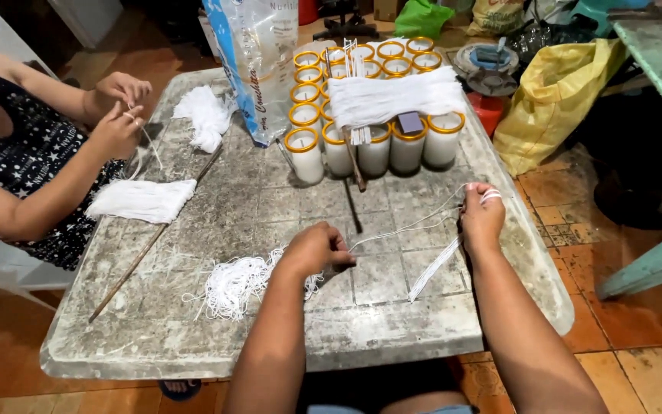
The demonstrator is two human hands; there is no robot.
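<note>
While the left hand (317, 249) pinches one end of white string (408, 228) between thumb and curled fingers, the right hand (482, 218) holds the other end, fingers closed around a bundle of cut lengths whose tails (432, 268) hang onto the table (270, 199). The string runs taut just above the table between both hands. A loose pile (233, 285) lies just beside the left wrist; a forearm sweep could likely scatter or tangle it. Both forearms reach forward from the near edge, wrists low. Farther back stand candle glasses (373, 149) under a white skein (392, 97). At left, another person's hands (119, 111) work string.
</note>
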